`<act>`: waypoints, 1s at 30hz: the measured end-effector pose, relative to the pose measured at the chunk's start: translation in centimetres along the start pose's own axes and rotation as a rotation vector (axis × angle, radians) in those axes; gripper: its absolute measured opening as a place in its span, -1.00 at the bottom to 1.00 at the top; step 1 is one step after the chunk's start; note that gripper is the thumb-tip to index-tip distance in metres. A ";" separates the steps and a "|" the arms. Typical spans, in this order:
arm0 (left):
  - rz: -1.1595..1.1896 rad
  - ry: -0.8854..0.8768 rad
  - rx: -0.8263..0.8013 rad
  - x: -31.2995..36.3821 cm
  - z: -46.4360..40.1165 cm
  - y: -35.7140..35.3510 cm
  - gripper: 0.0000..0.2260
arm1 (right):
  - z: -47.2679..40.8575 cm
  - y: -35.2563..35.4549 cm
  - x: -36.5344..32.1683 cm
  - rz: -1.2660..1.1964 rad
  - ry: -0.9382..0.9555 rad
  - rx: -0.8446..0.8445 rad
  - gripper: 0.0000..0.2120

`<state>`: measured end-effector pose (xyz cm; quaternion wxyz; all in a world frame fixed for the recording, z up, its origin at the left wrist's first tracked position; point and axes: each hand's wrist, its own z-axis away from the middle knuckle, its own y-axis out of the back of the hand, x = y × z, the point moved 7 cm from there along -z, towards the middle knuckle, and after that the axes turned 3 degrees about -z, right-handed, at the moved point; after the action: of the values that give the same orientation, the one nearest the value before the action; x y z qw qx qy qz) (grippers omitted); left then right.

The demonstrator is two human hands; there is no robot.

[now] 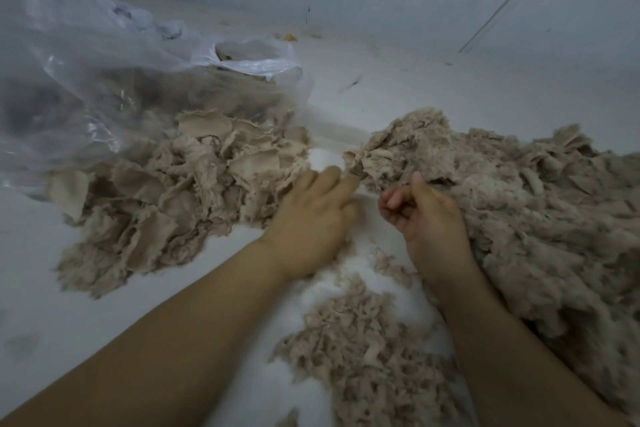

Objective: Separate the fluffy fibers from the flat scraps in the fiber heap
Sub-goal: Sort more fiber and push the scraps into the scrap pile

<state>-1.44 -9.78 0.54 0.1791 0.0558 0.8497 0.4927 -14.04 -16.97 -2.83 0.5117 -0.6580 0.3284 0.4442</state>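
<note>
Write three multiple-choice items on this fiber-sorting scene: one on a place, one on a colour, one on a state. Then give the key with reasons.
1. Where does the pile of flat scraps lie?
A. Left of the hands, before the clear plastic bag
B. On top of the fluffy heap
C. Inside a bucket

2. What colour is the fiber heap?
A. Bright blue
B. Greyish beige
C. Black

3. How is the right hand held?
A. Flat, palm down
B. Gripping the bag
C. Fingers curled, beside the heap

Key:
1 A: the flat pieces sit left of the left hand, at the bag's mouth.
2 B: scraps and fluff share that dull tone.
3 C: its fingers curl inward; whether they pinch a tuft is unclear.
</note>
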 end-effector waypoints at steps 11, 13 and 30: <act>0.636 -0.328 -0.084 11.5 5.4 2.9 -0.76 | -0.1 0.3 0.2 -0.180 -0.079 0.061 -0.58; 0.788 -0.263 -0.075 10.1 4.7 3.2 -0.85 | 0.0 0.2 0.3 -0.187 -0.076 0.071 -0.59; 0.160 0.445 -0.218 -8.5 2.7 -3.3 -0.89 | -0.2 -1.3 0.1 0.564 0.240 -0.013 -0.69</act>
<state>7.66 -11.54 -1.41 -0.0465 -0.0067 0.8029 0.5943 -12.79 -16.86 -2.44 0.3213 -0.5920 0.5534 0.4899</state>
